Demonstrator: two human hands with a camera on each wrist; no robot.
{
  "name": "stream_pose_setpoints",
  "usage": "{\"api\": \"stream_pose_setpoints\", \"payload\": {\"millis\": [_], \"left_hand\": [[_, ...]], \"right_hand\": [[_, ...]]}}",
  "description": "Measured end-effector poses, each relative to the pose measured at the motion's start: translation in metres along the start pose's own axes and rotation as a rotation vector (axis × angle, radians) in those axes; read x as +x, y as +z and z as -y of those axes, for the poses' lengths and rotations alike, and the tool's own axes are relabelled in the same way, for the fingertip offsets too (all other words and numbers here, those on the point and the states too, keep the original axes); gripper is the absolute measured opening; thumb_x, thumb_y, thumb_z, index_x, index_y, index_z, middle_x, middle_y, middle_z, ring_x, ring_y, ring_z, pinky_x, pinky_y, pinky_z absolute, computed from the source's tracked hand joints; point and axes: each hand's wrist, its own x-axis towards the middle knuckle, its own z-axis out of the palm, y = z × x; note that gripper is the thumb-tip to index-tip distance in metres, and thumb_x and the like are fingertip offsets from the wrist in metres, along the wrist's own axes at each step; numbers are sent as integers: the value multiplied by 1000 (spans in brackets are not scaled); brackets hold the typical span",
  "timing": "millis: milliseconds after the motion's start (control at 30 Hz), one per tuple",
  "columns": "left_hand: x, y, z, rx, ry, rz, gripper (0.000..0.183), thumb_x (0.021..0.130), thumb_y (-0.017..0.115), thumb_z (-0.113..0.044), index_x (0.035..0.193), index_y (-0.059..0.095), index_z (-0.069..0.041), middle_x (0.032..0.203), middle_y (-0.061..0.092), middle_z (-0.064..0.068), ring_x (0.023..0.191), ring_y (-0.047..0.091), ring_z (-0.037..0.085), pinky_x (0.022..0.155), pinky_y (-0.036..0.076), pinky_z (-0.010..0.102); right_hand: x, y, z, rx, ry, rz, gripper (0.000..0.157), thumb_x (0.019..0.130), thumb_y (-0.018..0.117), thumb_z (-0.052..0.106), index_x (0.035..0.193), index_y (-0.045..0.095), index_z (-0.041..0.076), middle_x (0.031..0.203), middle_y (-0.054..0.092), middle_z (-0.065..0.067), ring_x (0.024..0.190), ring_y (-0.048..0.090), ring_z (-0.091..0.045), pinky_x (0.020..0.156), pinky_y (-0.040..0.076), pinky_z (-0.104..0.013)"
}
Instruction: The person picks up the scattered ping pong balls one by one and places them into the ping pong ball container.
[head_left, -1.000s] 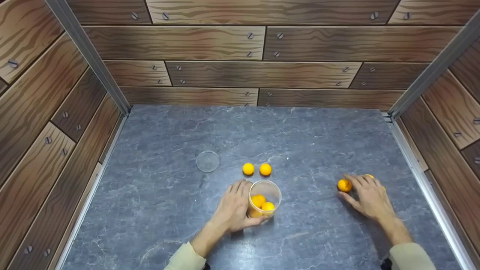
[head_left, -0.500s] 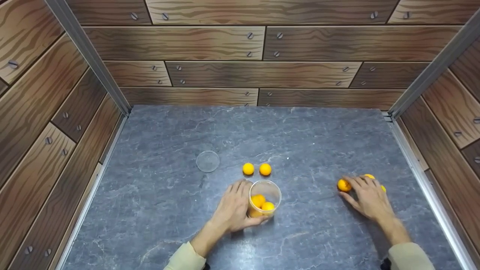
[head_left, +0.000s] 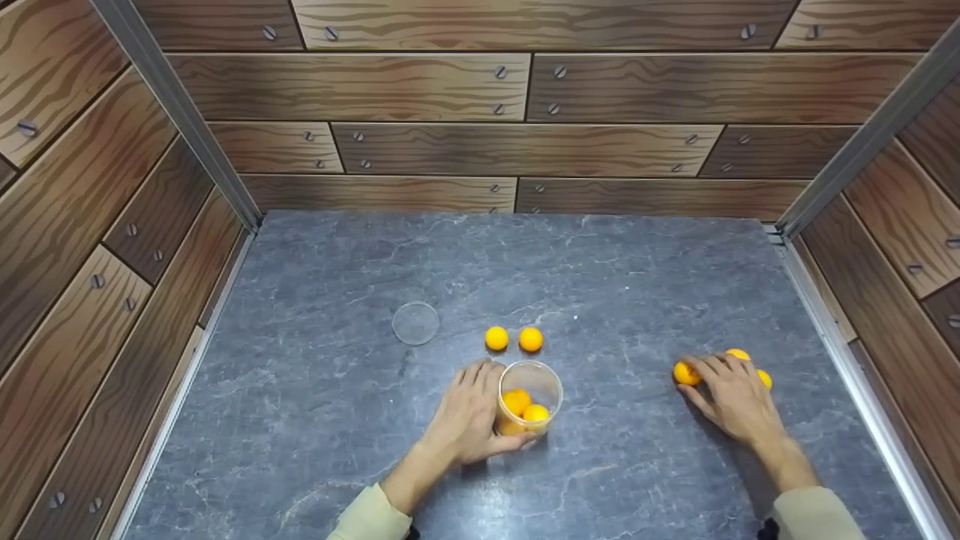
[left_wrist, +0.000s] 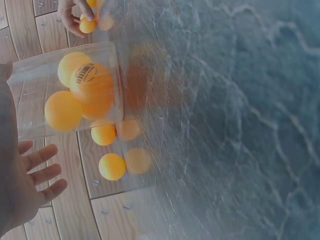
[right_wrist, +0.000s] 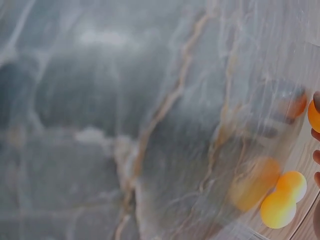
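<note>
My left hand [head_left: 466, 416] holds a clear plastic cup [head_left: 551, 386] upright on the table, thumb along its near side and fingers at its left. Several orange ping-pong balls [left_wrist: 62, 111] lie in the cup; a barcode shows in the left wrist view. Far to the right, my right hand [head_left: 739, 401] pinches an orange ping-pong ball [head_left: 685, 373] between thumb and fingers, at the table surface. Two more balls [right_wrist: 278, 209] sit just beyond that hand, partly covered by it in the head view. In the right wrist view only fingertips [right_wrist: 317, 156] show at the edge.
Two loose ping-pong balls [head_left: 530, 339] lie side by side behind the cup. A clear round lid [head_left: 415, 323] lies flat to their left. Wood-patterned walls [head_left: 420, 150] enclose the grey marbled table [head_left: 315, 390] at the back and both sides.
My right hand has shifted slightly left and its fingers have closed over the ball, uncovering more of the two balls beyond it. The left hand and cup have stayed in place.
</note>
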Motion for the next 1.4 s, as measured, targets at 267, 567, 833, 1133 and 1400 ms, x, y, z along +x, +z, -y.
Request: {"api": "stream_pose_setpoints", "payload": {"millis": [267,567,833,1133,1400], "left_hand": [[1,0,0,23,-1,4,100,79,71,-79,140,52,-3,137,64,14,132,59,30,107,52,45],[0,0,-1,42,-18,39,101,79,68,-81,142,52,-3,139,64,14,133,59,30,108,52,44],[-1,0,-1,31,-12,9,99,78,72,-79,139,53,-3,136,65,14,131,60,30,107,53,44],[-1,1,0,30,-9,3,100,79,68,-81,140,53,-3,136,65,13,131,60,29,107,52,43],[0,-1,-1,24,-10,14,100,80,67,-81,140,53,-3,137,65,14,131,60,30,107,52,44]], "right_hand": [[3,-1,6,2,-8,2,50,83,84,22,129,70,7,112,75,-17,107,65,-42,94,45,-58],[9,-3,15,-5,-25,-21,51,83,84,26,129,71,9,113,75,-15,107,66,-42,91,47,-57],[19,-5,27,16,-100,-78,51,82,82,29,128,71,9,113,75,-16,105,67,-43,91,48,-57],[32,-12,42,43,-170,-126,50,86,74,33,129,71,8,114,75,-19,106,67,-45,94,49,-60],[43,-18,59,64,-220,-186,51,85,75,32,131,72,10,115,77,-16,104,68,-42,90,51,-58]]}}
